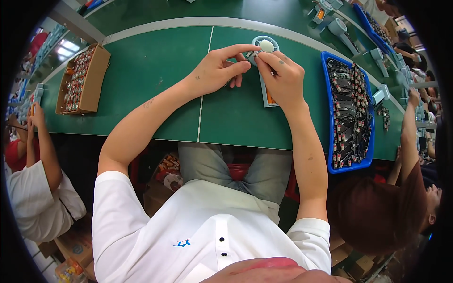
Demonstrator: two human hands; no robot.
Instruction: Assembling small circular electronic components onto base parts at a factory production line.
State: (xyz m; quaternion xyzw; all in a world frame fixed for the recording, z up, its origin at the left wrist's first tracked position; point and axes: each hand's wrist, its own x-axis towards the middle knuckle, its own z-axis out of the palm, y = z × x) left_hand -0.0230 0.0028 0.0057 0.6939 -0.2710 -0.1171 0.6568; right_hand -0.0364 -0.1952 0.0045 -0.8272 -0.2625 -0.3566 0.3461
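My left hand (227, 67) and my right hand (283, 78) meet over the green table, fingertips close together. Between them is a small, shiny metallic part (250, 54), too small to name exactly. The right thumb and forefinger pinch at it. My left forefinger reaches across its top, with the thumb bent below and the other fingers curled. Just behind and beneath the hands lies a light blue handheld fan (266, 45) with a round grille and a pale centre. Its handle points toward me and shows an orange cell (270, 97); my right hand hides part of it.
A blue tray (323, 94) full of black boards with small parts stands at the right. An open cardboard box (96, 78) of small round metallic parts sits at the left. More fans (340, 33) lie beyond the pale rail. People work on both sides.
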